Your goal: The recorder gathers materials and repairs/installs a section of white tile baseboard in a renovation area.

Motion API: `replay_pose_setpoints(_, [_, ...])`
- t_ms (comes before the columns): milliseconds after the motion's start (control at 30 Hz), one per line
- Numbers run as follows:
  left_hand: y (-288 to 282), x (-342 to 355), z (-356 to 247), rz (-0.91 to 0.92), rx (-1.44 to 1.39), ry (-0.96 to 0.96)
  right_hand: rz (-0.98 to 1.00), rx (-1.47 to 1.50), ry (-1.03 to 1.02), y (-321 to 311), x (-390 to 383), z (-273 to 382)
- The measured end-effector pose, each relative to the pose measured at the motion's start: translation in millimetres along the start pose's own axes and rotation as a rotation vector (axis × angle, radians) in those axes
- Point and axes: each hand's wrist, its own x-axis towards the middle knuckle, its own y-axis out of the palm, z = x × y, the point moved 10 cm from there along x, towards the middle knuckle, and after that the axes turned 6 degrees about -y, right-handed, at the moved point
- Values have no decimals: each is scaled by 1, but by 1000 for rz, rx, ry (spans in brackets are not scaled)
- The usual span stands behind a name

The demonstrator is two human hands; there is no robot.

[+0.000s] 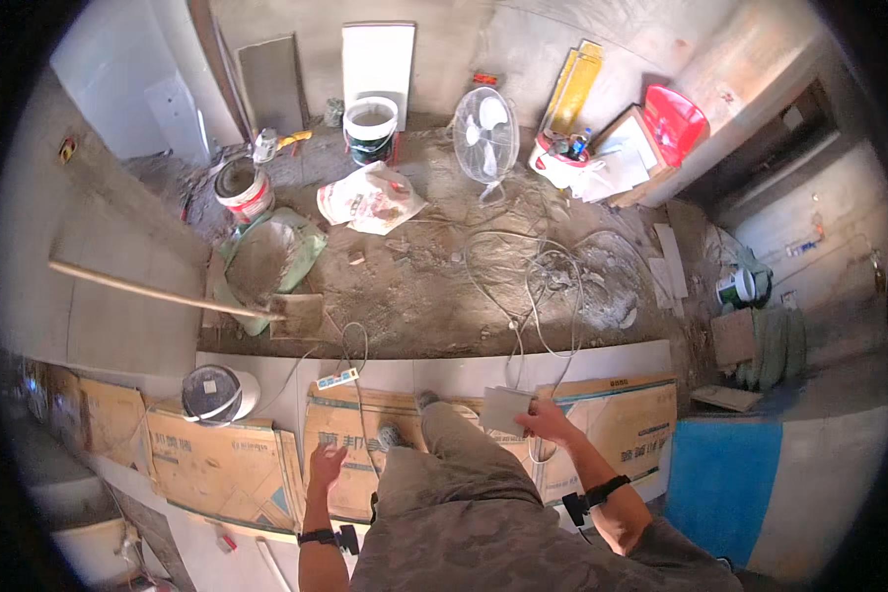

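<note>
My right hand (548, 422) pinches the edge of a small grey square tile piece (504, 409) in front of my right leg. My left hand (327, 465) hangs free at my left side, its fingers loosely apart and nothing in them. Flattened cardboard (345, 419) lies below both hands, over pale floor tiles (444, 369). A white power strip (337, 379) with a cable sits just beyond my left hand. To its left stands a white bucket (250, 395) with a dark lid.
Loose cables (523, 286) loop across the bare dusty ground (405, 296) ahead. A long-handled shovel (158, 289) leans by an open green sack (266, 259). Along the far wall stand a white bucket (371, 116), a fan (486, 135) and a red container (674, 123). A white bag (370, 197) lies before them.
</note>
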Motion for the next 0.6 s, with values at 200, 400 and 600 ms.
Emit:
replay_pose_setpoints(200, [4,141,-231,357,-516,-315,-16,-106,-94,-47,31,64])
replay_pose_setpoints(400, [35,187,-201,198,-81,-203,17,-147,-192,-129,155,38])
replay_pose_setpoints(600, [130,167,-39,344,472,-239,-208,-295,-104,-251,339,-135])
